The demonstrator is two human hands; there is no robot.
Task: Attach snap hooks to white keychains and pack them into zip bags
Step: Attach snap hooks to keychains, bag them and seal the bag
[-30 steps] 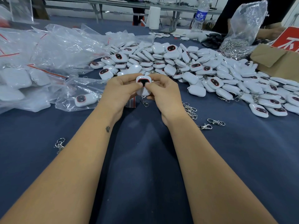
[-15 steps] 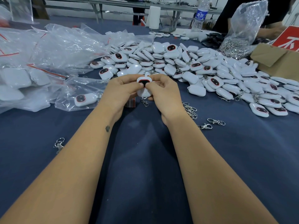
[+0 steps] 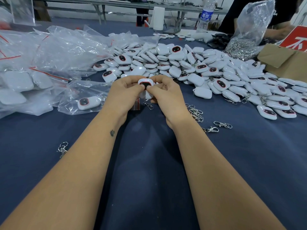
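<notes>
The white keychain (image 3: 145, 85) sits pinched between both hands, its dark red-rimmed face up; both thumb tips press on that face and the curled fingers wrap its far edge. A snap hook (image 3: 148, 105) hangs just below it, and I cannot tell whether it is attached. The left hand (image 3: 123, 93) and right hand (image 3: 167, 95) meet knuckle to knuckle just above the cloth, forearms stretched forward and converging toward the keychain. The dark blue tablecloth (image 3: 149, 171) lies under them. Behind the keychain spreads a heap of keychains (image 3: 191, 67); left of it lie zip bags (image 3: 49, 52), one bagged keychain (image 3: 88, 102) nearest. Loose hooks (image 3: 196, 112) lie right of the keychain, a water bottle (image 3: 206, 14) far behind it
</notes>
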